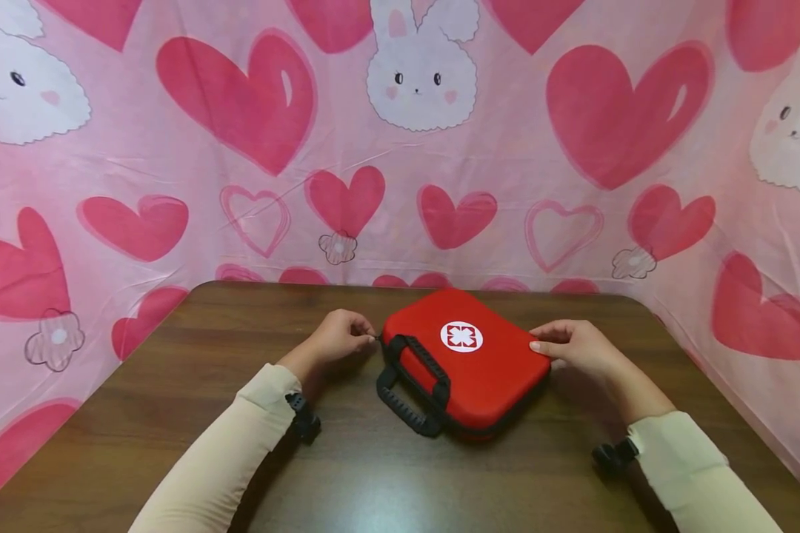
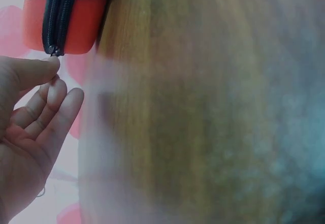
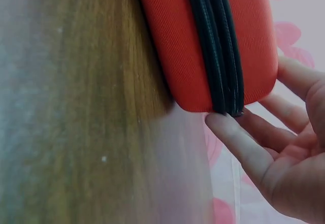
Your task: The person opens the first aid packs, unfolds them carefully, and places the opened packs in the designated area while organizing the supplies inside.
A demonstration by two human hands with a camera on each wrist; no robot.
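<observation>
The red first-aid case [image 1: 473, 370] lies between the hands: the left hand [image 1: 333, 340] pinches its zipper pull [image 2: 55, 52], the right hand [image 1: 580, 346] grips the opposite corner. Working the pull seems the present step; the next move likely calls for drawing it against that hold.
</observation>
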